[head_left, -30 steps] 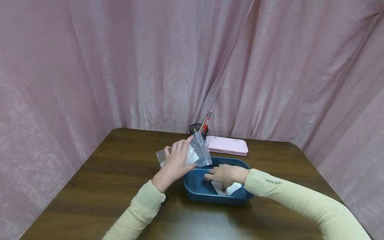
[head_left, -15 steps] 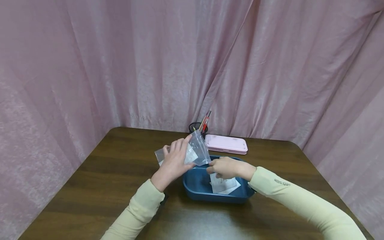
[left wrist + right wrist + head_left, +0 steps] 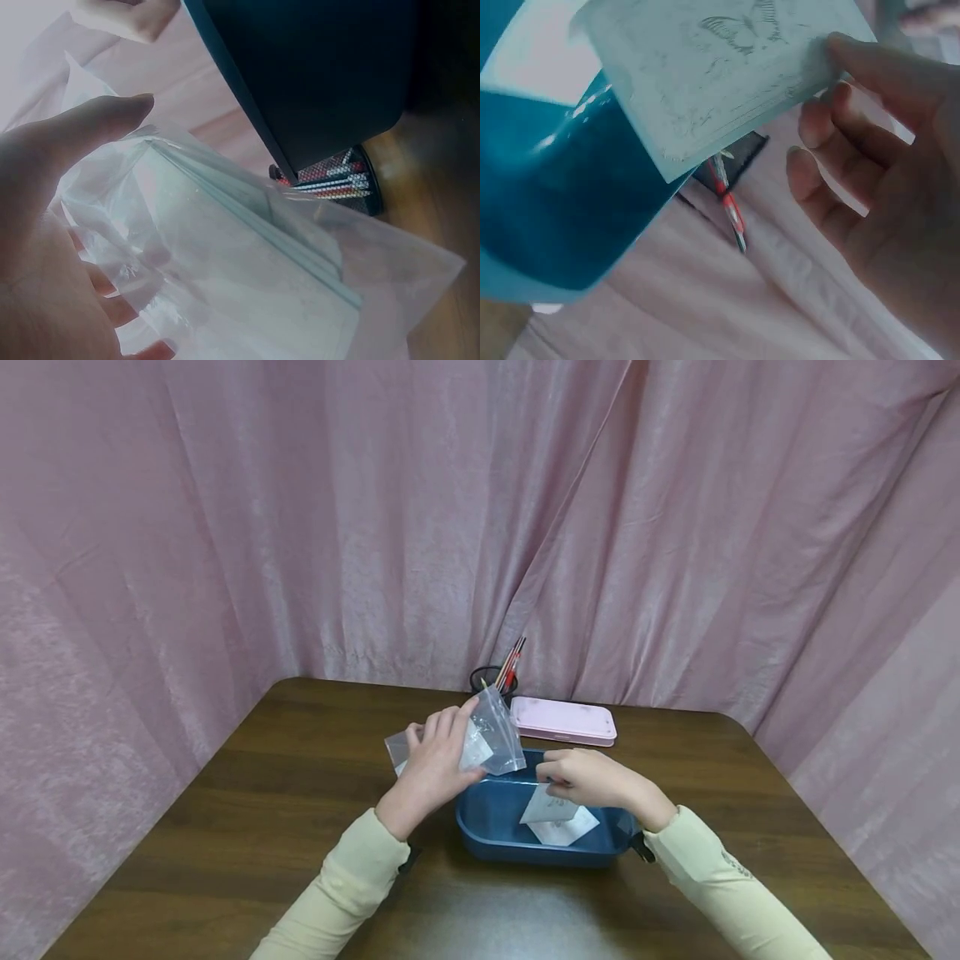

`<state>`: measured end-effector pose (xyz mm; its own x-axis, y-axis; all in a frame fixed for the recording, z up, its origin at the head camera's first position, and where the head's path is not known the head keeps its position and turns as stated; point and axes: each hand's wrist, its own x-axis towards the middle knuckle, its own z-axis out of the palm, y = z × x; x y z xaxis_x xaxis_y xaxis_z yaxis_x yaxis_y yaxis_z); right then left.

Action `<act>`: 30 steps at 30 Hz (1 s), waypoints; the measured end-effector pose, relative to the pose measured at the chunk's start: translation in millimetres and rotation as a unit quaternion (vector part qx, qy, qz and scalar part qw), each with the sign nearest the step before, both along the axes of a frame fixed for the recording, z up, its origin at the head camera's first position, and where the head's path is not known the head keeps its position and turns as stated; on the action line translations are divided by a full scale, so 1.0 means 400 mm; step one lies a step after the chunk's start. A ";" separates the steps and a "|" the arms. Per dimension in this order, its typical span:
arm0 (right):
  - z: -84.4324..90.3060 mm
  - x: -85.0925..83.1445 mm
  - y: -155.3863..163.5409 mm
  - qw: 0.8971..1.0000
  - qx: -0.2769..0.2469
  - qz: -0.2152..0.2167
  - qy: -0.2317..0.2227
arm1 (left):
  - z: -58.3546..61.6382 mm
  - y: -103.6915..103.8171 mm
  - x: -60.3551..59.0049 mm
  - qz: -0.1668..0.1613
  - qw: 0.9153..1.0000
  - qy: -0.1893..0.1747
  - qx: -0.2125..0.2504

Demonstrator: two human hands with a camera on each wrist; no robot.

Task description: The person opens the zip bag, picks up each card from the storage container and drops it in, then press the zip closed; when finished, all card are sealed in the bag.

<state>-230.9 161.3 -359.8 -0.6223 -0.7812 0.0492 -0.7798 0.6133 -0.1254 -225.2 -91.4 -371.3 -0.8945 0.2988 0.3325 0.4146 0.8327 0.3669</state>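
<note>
My left hand (image 3: 431, 772) grips a clear zip bag (image 3: 501, 735), tilted beside the bin's left end. Several white paper sheets (image 3: 247, 262) show through the plastic in the left wrist view. Over the blue bin (image 3: 517, 853), my right hand (image 3: 596, 777) pinches a white paper square (image 3: 546, 806) by its edge. A grey butterfly print (image 3: 746, 30) marks that square in the right wrist view. Below it, another white paper square (image 3: 572, 831) lies on the bin's floor, partly covered by the held one.
Behind the bin lies a pink pencil case (image 3: 564, 720). A black mesh pen cup (image 3: 495, 681) with pens and brushes stands to its left, partly hidden by the bag. Pink curtains (image 3: 420, 527) hang along the back of the brown wooden table (image 3: 247, 810).
My right hand rises from the bin's floor with a paper square and shifts slightly right, tilting it. The second square below is uncovered more. My left hand and the bag stay nearly still.
</note>
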 end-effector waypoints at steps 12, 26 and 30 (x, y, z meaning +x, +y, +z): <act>0.043 0.041 0.057 0.993 -0.083 -0.087 0.002 | -0.005 0.009 -0.001 -0.001 1.000 0.002 -0.005; 0.094 0.070 0.080 0.960 -0.218 -0.175 0.010 | -0.004 0.010 -0.003 0.004 1.000 -0.013 -0.008; 0.088 0.071 0.087 0.950 -0.255 -0.176 0.032 | -0.006 0.011 -0.002 0.004 1.000 -0.010 -0.012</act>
